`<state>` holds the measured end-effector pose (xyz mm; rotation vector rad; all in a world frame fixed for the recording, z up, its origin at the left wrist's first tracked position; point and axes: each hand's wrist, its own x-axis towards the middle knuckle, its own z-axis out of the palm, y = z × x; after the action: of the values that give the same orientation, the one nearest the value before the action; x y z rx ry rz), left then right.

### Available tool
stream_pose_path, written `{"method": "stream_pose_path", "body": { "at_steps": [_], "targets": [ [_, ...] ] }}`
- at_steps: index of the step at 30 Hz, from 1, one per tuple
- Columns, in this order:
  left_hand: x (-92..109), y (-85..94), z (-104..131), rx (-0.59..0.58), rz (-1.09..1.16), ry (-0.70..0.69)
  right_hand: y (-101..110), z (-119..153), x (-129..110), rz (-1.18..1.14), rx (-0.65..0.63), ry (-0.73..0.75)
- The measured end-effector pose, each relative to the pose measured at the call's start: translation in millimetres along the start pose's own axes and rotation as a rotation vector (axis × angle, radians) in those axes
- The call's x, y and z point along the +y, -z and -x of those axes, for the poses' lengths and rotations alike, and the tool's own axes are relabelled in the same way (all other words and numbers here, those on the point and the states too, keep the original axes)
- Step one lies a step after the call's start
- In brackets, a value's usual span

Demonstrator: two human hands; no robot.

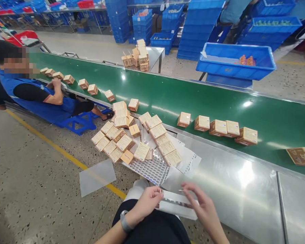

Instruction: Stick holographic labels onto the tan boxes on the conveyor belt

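Above my lap, my left hand (149, 200) pinches the left end of a white sheet (179, 210) with a dark strip along it, perhaps a label sheet. My right hand (200, 200) is over the sheet's right end, thumb and forefinger close together. At its fingertips is a small pale piece (181, 190), too small to name surely. Just beyond my hands, small brown-and-cream boxes (166, 147) lie in rows and piles around a metal grid tray (151, 169). More white sheets (190, 161) with small dark marks lie to the right of these boxes.
A green conveyor belt (157, 89) crosses in front, carrying spaced boxes (202, 123). A metal ledge (234, 173) runs along its near side. At the left sits a co-worker (38, 96) in blue. Blue crates (236, 64) stand beyond the belt. A pale sheet (98, 178) is at lower left.
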<state>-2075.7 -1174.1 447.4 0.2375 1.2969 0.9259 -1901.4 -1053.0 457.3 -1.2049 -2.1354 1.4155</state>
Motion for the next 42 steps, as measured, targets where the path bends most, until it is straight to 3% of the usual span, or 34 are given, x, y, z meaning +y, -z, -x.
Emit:
{"method": "stream_pose_path", "body": {
  "at_steps": [3,5,10,13,16,19,22,26,29,32,39,42],
  "targets": [
    [-1,21.1,-3,0.026,-0.070,0.008,6,-7,16,0.015,0.164,-0.227],
    [0,38.0,-4,0.030,-0.113,0.016,-9,-21,23,0.090,0.172,-0.225],
    [2,74.4,-6,-0.060,-0.205,0.069,-102,-91,10,0.386,-0.156,0.156],
    [3,92.8,-8,-0.124,-0.264,0.076,-152,-133,-4,0.556,-0.287,0.189],
    [7,111.4,-12,-0.155,-0.350,0.058,-168,-155,-8,0.581,-0.327,0.176],
    [15,125.9,-19,-0.189,-0.490,0.032,-144,-156,1,0.577,-0.300,0.172],
    [24,129.4,-33,-0.242,-0.644,0.024,-94,-146,22,0.533,-0.225,0.199],
    [29,111.2,-67,-0.403,-0.802,-0.190,-30,-135,58,0.494,-0.226,0.209],
    [24,86.2,-99,-0.472,-1.012,-0.460,-6,-129,73,0.449,-0.253,0.127],
    [16,63.9,-122,-0.473,-1.167,-0.696,2,-119,71,0.340,-0.152,0.020],
    [20,43.4,-144,-0.474,-1.351,-0.974,-17,-102,77,-0.255,0.549,-0.361],
    [31,33.7,-159,-0.504,-1.420,-1.058,-24,-109,82,-0.447,0.718,-0.468]
  ]
}}
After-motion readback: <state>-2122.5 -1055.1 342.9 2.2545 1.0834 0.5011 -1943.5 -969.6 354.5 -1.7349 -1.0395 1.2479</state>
